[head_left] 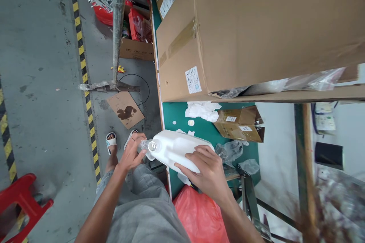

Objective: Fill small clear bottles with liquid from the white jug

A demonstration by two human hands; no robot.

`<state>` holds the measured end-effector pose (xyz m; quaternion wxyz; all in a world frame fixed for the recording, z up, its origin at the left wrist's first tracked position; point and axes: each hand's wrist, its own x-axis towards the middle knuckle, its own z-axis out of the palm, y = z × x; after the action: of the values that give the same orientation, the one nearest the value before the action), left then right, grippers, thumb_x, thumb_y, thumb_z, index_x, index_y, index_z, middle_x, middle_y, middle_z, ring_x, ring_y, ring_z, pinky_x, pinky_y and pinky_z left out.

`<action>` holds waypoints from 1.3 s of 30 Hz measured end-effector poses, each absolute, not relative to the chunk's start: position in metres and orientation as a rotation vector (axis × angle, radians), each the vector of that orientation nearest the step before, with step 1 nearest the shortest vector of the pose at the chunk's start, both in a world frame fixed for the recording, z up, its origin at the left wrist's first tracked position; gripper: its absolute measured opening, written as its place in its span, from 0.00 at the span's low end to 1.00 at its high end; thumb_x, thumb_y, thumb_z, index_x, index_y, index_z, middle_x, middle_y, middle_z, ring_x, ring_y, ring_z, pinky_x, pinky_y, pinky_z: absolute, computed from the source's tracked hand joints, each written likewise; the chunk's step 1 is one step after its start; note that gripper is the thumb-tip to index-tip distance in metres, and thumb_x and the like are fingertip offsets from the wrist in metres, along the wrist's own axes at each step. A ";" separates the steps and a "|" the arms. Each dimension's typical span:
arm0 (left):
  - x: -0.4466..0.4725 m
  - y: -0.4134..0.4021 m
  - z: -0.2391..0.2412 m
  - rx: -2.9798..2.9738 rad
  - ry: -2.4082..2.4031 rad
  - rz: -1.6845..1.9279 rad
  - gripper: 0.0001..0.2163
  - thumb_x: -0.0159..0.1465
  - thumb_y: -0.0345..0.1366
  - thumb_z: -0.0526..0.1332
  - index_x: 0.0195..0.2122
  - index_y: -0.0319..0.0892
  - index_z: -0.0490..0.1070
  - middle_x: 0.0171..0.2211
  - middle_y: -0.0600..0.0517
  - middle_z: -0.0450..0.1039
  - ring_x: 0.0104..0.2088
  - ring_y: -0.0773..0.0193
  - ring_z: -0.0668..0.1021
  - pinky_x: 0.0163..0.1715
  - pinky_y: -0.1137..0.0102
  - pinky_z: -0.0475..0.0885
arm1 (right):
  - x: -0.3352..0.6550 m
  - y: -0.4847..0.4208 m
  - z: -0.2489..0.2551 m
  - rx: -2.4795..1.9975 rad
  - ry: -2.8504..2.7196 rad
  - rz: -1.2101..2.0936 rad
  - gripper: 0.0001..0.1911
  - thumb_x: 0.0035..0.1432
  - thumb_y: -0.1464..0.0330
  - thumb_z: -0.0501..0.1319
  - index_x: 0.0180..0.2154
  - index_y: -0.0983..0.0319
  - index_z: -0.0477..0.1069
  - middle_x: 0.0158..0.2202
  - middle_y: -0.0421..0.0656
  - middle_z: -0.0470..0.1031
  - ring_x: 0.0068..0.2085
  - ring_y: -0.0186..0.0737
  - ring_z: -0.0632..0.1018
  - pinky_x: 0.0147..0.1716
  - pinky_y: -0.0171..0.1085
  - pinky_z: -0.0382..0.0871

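Note:
A white plastic jug (173,142) lies tilted in front of me, its open neck pointing left. My right hand (203,163) is closed around the jug's body near its base. Just at the neck, my left hand (133,152) is closed on a small clear plastic piece (146,145), perhaps a cup or bottle, partly hidden by my fingers and the neck. Whether liquid passes between them I cannot tell. Beyond the jug, a crumpled white cloth (202,111) rests on the green tabletop (173,112).
A big cardboard box (176,60) covers the table's far part. A smaller open carton (241,123) and clear plastic bags (230,151) lie right. A red bag (196,212) hangs close to my body. A metal stand (115,45), stained cardboard (125,110) and red stool (23,209) are left.

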<state>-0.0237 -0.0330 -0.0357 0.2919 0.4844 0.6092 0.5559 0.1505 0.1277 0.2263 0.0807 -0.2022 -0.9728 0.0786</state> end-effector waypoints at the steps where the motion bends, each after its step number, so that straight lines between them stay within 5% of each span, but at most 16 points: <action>1: -0.024 -0.033 -0.036 1.284 1.625 1.483 0.20 0.83 0.55 0.49 0.62 0.48 0.68 0.57 0.39 0.79 0.56 0.44 0.82 0.59 0.48 0.77 | 0.151 0.128 0.226 -0.609 -2.906 0.241 0.11 0.78 0.60 0.69 0.41 0.58 0.76 0.29 0.41 0.82 0.33 0.43 0.80 0.44 0.43 0.76; 39: -0.026 -0.039 -0.051 1.244 1.642 1.614 0.15 0.83 0.51 0.54 0.59 0.48 0.71 0.54 0.41 0.79 0.53 0.46 0.82 0.53 0.51 0.79 | 0.127 0.121 0.215 -0.591 -2.961 0.206 0.14 0.77 0.60 0.70 0.38 0.60 0.77 0.29 0.41 0.85 0.32 0.44 0.83 0.42 0.45 0.78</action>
<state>-0.0255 -0.0390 -0.0505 0.2592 0.4590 0.6061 0.5956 0.1274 0.1210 0.2153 0.0576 -0.1949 -0.9768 0.0681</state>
